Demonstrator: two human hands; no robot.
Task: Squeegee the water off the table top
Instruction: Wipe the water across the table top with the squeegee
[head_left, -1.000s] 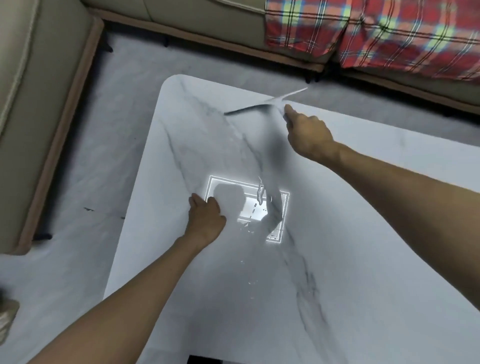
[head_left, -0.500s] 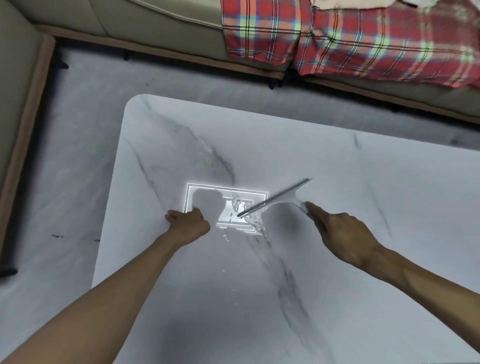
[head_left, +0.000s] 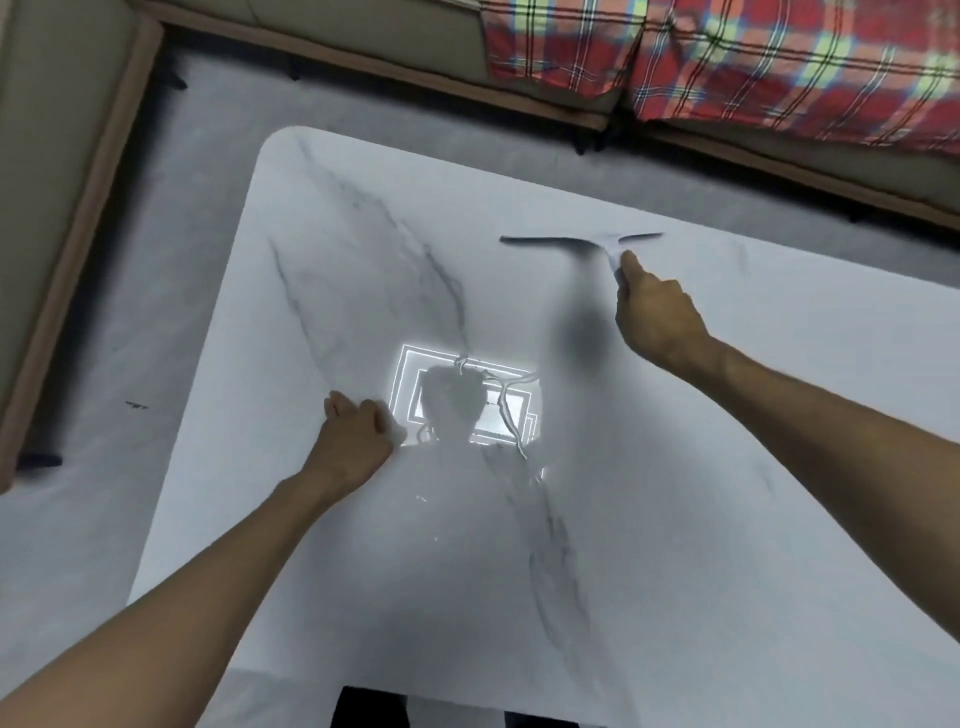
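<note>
The white marble table top (head_left: 701, 467) fills most of the head view. A puddle of water (head_left: 498, 415) lies near its middle, showing as wavy streaks over a bright ceiling-light reflection. My right hand (head_left: 654, 317) is shut on the handle of a pale squeegee (head_left: 582, 240), whose long blade lies crosswise near the table's far edge, well beyond the water. My left hand (head_left: 358, 431) rests on the table as a loose fist, just left of the puddle, holding nothing.
A beige sofa (head_left: 52, 156) stands at the left. Another sofa at the back carries a red plaid blanket (head_left: 727, 57). Grey floor (head_left: 156, 312) runs between sofas and table. The table's left edge (head_left: 208, 364) and rounded far-left corner are visible.
My right hand has carried the squeegee from the puddle at the table's middle back out to the far edge. The left hand has stayed beside the water.
</note>
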